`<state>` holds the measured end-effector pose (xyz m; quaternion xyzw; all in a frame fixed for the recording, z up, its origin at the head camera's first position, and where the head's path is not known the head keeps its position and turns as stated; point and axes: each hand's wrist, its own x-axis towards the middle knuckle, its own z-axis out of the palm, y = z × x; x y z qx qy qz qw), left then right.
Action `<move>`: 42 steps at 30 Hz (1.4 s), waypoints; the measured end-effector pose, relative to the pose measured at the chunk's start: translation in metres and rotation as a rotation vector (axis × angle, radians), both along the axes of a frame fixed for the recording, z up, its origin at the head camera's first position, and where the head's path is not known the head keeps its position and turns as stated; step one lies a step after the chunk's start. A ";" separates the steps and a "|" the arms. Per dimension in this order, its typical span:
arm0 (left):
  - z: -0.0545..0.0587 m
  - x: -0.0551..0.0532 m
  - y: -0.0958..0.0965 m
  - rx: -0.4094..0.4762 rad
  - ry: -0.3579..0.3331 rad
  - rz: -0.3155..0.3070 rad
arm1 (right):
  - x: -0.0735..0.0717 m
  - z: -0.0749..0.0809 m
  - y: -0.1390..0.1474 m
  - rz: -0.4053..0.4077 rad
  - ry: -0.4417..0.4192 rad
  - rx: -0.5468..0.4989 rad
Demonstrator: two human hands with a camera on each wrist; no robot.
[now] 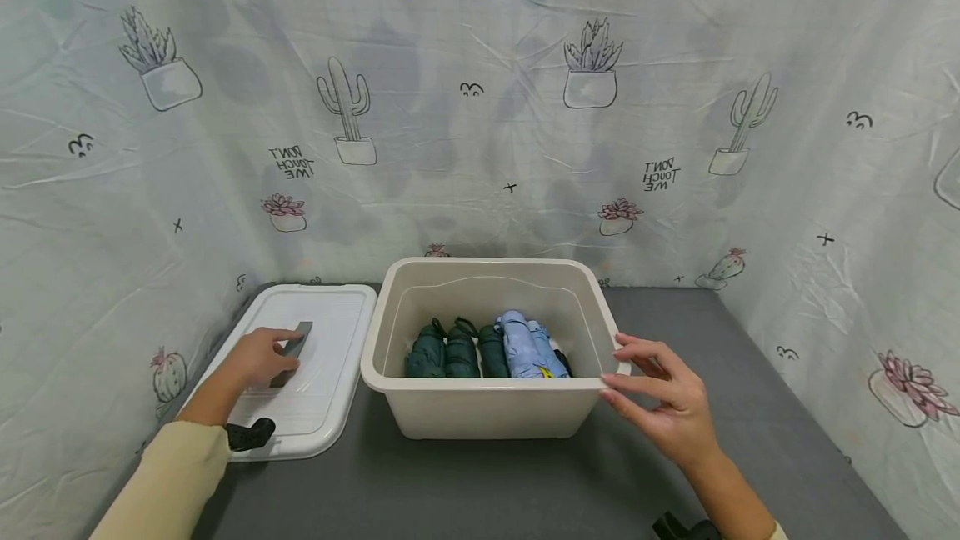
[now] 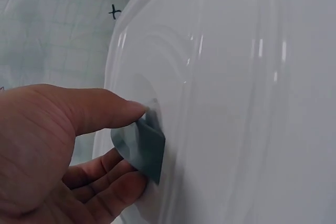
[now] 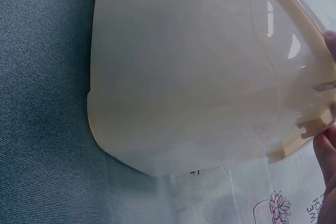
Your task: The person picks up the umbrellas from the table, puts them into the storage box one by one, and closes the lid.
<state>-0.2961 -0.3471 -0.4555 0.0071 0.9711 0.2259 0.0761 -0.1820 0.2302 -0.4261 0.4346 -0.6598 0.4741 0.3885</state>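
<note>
A cream plastic storage bin stands open on the table. Inside it lie several rolled fabric bundles: dark green ones with small loops at the left and light blue ones at the right. My right hand holds the bin's front right corner, fingertips at the rim and thumb just below it. To the bin's left lies a white lid. Over the lid, my left hand pinches a flat grey-green piece between thumb and fingers; whether it is fixed to the lid I cannot tell.
A dark grey cloth covers the table. Pale curtains printed with cactus drawings hang behind and on both sides. The lid's right edge sits close to the bin's left wall.
</note>
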 end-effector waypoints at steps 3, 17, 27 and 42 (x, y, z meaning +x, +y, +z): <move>0.002 -0.003 -0.003 -0.009 -0.018 -0.024 | 0.000 -0.001 0.000 0.004 -0.008 -0.001; -0.011 -0.011 -0.018 0.110 -0.006 -0.109 | -0.001 -0.001 0.003 0.021 -0.031 0.005; -0.015 -0.013 -0.023 0.162 -0.017 -0.088 | 0.000 -0.001 0.002 0.054 -0.027 -0.006; -0.008 -0.011 -0.027 0.172 0.024 -0.082 | 0.002 0.007 -0.003 0.028 0.037 -0.003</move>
